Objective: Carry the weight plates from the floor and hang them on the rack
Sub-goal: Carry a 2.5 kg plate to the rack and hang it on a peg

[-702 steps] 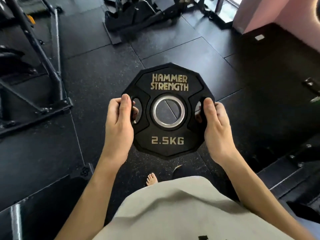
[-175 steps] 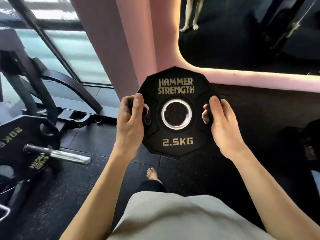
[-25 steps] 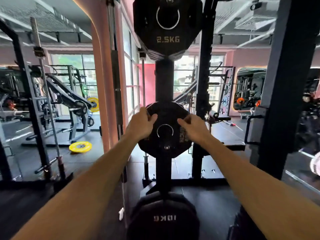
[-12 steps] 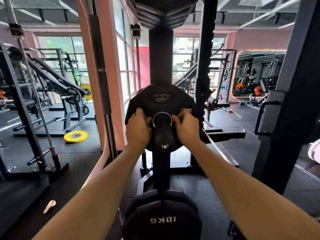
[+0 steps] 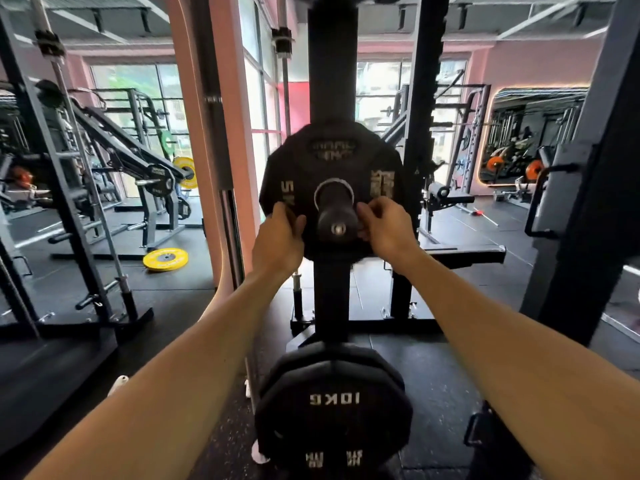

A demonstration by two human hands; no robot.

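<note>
Nearest the camera, two bare forearms reach forward. Below and between them a black plate marked 10KG [image 5: 334, 400], its lettering upside down, hangs low on the rack's upright post [image 5: 331, 64].

Further out, the left hand [image 5: 278, 239] is at the lower left edge of the weight plate [image 5: 330, 161], its fingers held together and lightly curled against the rim. The right hand [image 5: 388, 226] is at the plate's lower right, just beside the peg; its fingers are bent, with the tips gathered near the plate's face. Whether they truly pinch the plate is blurred.

The weight plate is black, many-sided and rubber-coated, with pale lettering and a metal ring around its centre hole. It is blurred; a "5" reads sideways on its left part. It sits on the black peg [image 5: 336, 218], which passes through the hole and ends in a round cap with a bolt toward the camera. The plate stands upright, flat face to the camera, its axis along the peg.

The floor [image 5: 440, 375] is dark speckled rubber matting. On the left stand black frames and a barbell leaning upright, with a yellow plate [image 5: 165, 259] flat on the floor. Beyond are pink walls, tall windows and, at the far right, a lit mirror.
</note>
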